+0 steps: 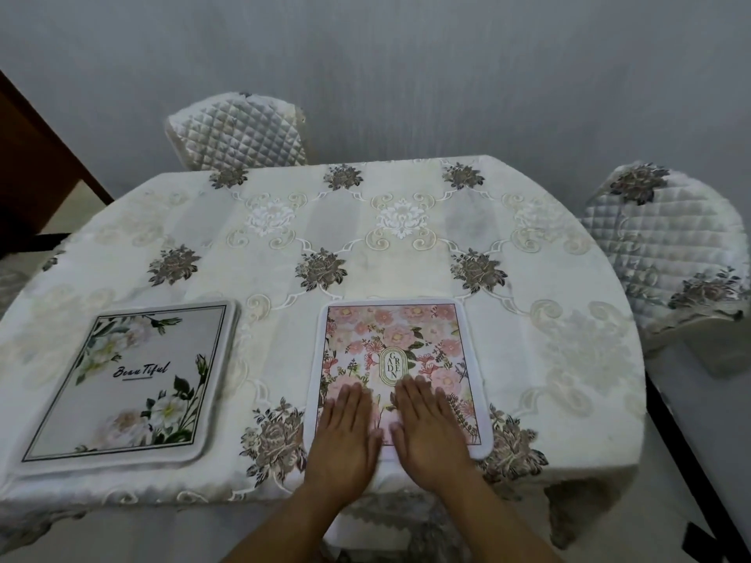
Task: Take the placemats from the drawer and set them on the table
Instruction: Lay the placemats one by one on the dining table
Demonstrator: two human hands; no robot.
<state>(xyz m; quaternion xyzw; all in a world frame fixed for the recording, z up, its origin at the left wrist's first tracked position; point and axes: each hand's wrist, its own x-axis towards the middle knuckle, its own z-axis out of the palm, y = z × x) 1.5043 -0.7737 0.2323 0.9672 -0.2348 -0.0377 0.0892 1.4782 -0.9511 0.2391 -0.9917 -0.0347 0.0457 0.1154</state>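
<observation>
A pink floral placemat [390, 339] with a "GARDEN" label lies flat at the near middle of the table [365, 237]. My left hand [345, 436] and my right hand [428, 430] rest palm down, side by side, on its near part, fingers together and flat. A second placemat [130, 384], grey with white flowers and the word "Beautiful", lies flat at the near left of the table, untouched. The drawer is out of view.
An embroidered white tablecloth covers the table and hangs over its near edge. A quilted chair [239, 132] stands at the far side, another quilted chair [670, 253] at the right. Dark wooden furniture [32, 164] stands at the far left.
</observation>
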